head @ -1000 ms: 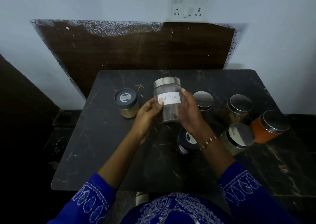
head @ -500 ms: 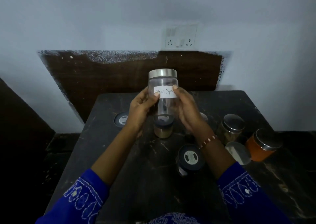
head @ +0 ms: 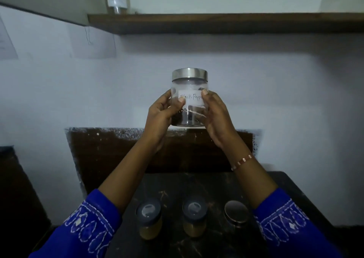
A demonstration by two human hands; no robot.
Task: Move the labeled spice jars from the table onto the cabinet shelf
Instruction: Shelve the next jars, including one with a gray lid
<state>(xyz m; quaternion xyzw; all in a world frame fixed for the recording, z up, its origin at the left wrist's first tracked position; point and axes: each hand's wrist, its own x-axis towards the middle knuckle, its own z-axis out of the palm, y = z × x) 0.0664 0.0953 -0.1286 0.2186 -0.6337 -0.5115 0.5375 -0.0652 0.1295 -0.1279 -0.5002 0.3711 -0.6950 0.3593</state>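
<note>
Both hands share the grip on one clear jar: the left hand wraps its left side, the right hand its right, fingers curled round the glass and thumbs pressed on the front at either end of a white label that reads "Black Pepp", the rest being covered. The jar stands upright, long axis vertical, steel lid on top and dark peppercorns in the bottom. It is held in the air before a pale wall, well clear of the surface below and directly between the two hands, neither plainly nearer.

Above it runs the cabinet shelf, a dark wooden board whose front edge crosses the top of the view. The jar sits well below that edge, so the coming move looks like a lift up and forward over the lip. One labelled jar already stands at the shelf's left end, beside a cabinet side; the stretch of shelf to its right appears open.

On the dark surface near its front edge stand two black-capped jars of yellowish spice and one steel-lidded jar.
</note>
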